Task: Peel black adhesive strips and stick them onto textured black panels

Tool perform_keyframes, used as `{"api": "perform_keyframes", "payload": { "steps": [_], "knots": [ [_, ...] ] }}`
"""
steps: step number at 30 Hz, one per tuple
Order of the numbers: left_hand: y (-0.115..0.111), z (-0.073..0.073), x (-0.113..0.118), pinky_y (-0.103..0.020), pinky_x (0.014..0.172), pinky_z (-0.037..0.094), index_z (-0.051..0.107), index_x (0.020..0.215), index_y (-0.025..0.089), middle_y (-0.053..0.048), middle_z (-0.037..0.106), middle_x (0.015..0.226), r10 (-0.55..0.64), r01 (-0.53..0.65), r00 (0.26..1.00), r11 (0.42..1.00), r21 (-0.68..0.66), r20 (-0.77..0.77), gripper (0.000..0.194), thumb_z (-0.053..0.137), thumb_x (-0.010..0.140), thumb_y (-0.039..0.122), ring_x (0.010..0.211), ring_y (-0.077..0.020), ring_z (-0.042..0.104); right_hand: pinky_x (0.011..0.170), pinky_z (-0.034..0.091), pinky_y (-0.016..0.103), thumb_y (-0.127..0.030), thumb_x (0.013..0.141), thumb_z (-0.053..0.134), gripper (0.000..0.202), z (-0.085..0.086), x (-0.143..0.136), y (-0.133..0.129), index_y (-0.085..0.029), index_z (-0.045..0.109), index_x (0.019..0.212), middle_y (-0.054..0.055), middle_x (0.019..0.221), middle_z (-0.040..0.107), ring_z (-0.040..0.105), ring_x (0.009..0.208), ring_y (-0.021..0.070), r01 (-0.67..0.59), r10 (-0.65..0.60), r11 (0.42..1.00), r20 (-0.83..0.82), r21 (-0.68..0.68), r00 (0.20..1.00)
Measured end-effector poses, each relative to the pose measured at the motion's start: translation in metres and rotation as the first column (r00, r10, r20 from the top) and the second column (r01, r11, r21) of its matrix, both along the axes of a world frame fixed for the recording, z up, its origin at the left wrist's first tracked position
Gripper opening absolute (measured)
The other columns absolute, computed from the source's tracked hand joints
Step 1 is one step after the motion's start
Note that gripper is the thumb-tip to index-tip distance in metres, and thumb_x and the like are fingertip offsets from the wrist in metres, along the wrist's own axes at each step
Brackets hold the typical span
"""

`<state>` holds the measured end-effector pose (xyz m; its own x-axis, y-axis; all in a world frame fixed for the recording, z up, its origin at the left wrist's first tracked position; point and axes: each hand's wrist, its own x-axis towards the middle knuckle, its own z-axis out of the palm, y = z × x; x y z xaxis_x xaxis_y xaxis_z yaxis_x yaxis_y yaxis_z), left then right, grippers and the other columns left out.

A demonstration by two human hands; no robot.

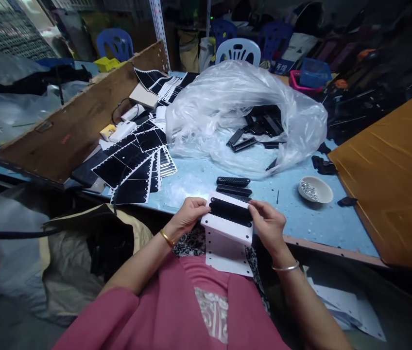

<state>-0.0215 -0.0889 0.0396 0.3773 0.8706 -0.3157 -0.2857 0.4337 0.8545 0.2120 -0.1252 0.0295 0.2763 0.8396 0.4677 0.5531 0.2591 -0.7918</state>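
A white backing sheet (228, 250) with small black dots hangs over the table's near edge, and a black strip (230, 212) lies across its upper part. My left hand (190, 214) pinches the left end of sheet and strip. At the right end, my right hand (268, 224) pinches them between thumb and fingers. Just beyond, several slim black pieces (232, 182) lie side by side on the blue table (191, 187). A white bowl (323, 190) of small shiny metal parts stands to the right.
A large clear plastic bag (206, 107) with black parts (264, 121) spilling from its mouth fills the table's middle. Black sticker sheets (133, 187) overlap at the left, by a wooden board (82, 114). A brown box (395, 194) borders the right. An open sack (60, 272) stands below left.
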Motion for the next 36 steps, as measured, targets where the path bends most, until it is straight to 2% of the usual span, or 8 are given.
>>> {"api": "perform_keyframes", "payload": {
  "steps": [4,8,14,17,22,26,32,36],
  "knots": [
    [-0.006,0.003,0.001,-0.018,0.046,0.026,0.055,0.057,0.011,0.004,0.049,0.05,0.041,-0.04,0.997,0.999,0.024,-0.069,0.034,0.081,0.061,0.033,0.045,-0.0042,0.04,0.086,0.054,0.044,-0.018,0.081,0.07,0.019,0.021,-0.012,-0.011,-0.02,0.071,0.1,0.013,0.104,0.073,0.067,0.102,0.0288,-0.155,0.042,0.962,0.443,0.222,0.896],
    [-0.016,0.013,0.002,-0.018,0.049,0.03,0.06,0.062,0.009,0.002,0.053,0.055,-0.02,0.022,0.999,0.999,0.042,-0.043,0.032,0.079,0.066,0.034,0.049,-0.0052,0.043,0.083,0.054,0.044,-0.016,0.083,0.068,0.028,0.03,-0.042,-0.016,-0.019,0.067,0.11,0.012,0.106,0.074,0.065,0.109,0.0305,-0.367,0.206,0.907,0.542,0.207,0.815],
    [-0.028,0.021,0.0,-0.02,0.054,0.036,0.065,0.066,0.009,-0.001,0.057,0.059,-0.028,0.027,0.999,0.999,0.031,0.02,0.03,0.082,0.065,0.034,0.054,-0.0086,0.049,0.08,0.059,0.036,-0.019,0.089,0.06,0.026,0.02,-0.063,-0.018,-0.022,0.069,0.113,0.009,0.104,0.075,0.071,0.094,0.0211,-0.453,0.437,0.89,0.184,0.052,0.88],
    [-0.029,0.018,-0.002,-0.02,0.055,0.036,0.069,0.072,0.009,-0.001,0.059,0.062,-0.025,0.024,0.999,0.999,0.04,0.025,0.029,0.081,0.067,0.034,0.055,-0.0089,0.049,0.081,0.06,0.033,-0.021,0.087,0.064,0.023,0.018,-0.065,-0.023,-0.024,0.071,0.109,0.007,0.103,0.075,0.072,0.092,0.0193,-0.439,0.437,0.899,-0.047,-0.017,0.898],
    [-0.033,0.011,-0.001,-0.02,0.057,0.037,0.071,0.075,0.01,-0.002,0.061,0.065,-0.058,0.061,0.998,0.993,0.1,-0.034,0.025,0.077,0.072,0.034,0.06,-0.0093,0.05,0.073,0.06,0.032,-0.025,0.086,0.065,0.012,0.016,-0.07,-0.021,-0.023,0.076,0.087,0.006,0.087,0.077,0.073,0.079,0.0195,-0.405,0.368,0.908,-0.265,-0.102,0.891],
    [-0.04,0.0,-0.004,-0.019,0.054,0.036,0.069,0.073,0.01,-0.001,0.06,0.061,-0.011,0.011,1.0,1.0,-0.005,-0.014,0.029,0.079,0.068,0.037,0.054,-0.0079,0.048,0.077,0.058,0.035,-0.029,0.085,0.067,0.012,0.011,-0.068,-0.018,-0.021,0.076,0.081,0.007,0.088,0.077,0.072,0.082,0.021,-0.368,0.274,0.911,-0.392,-0.188,0.878],
    [-0.056,-0.038,-0.026,-0.02,0.053,0.038,0.069,0.074,0.008,-0.002,0.063,0.061,0.082,-0.099,0.989,0.985,-0.143,-0.124,0.031,0.079,0.063,0.035,0.052,-0.0091,0.051,0.067,0.061,0.037,-0.029,0.079,0.073,0.013,0.009,-0.028,-0.008,-0.017,0.068,0.078,0.006,0.081,0.075,0.074,0.079,0.0243,-0.198,-0.061,0.953,-0.788,-0.228,0.613],
    [-0.062,-0.065,-0.036,-0.019,0.049,0.033,0.067,0.064,0.01,0.0,0.059,0.054,-0.072,0.047,0.936,0.996,-0.081,-0.346,0.022,0.072,0.064,0.031,0.05,-0.0093,0.048,0.052,0.058,0.032,-0.033,0.077,0.075,0.021,0.019,0.013,0.001,-0.016,0.062,0.076,0.003,0.072,0.072,0.069,0.055,0.0186,-0.045,-0.114,0.982,-0.766,-0.183,0.633]
  ]
}}
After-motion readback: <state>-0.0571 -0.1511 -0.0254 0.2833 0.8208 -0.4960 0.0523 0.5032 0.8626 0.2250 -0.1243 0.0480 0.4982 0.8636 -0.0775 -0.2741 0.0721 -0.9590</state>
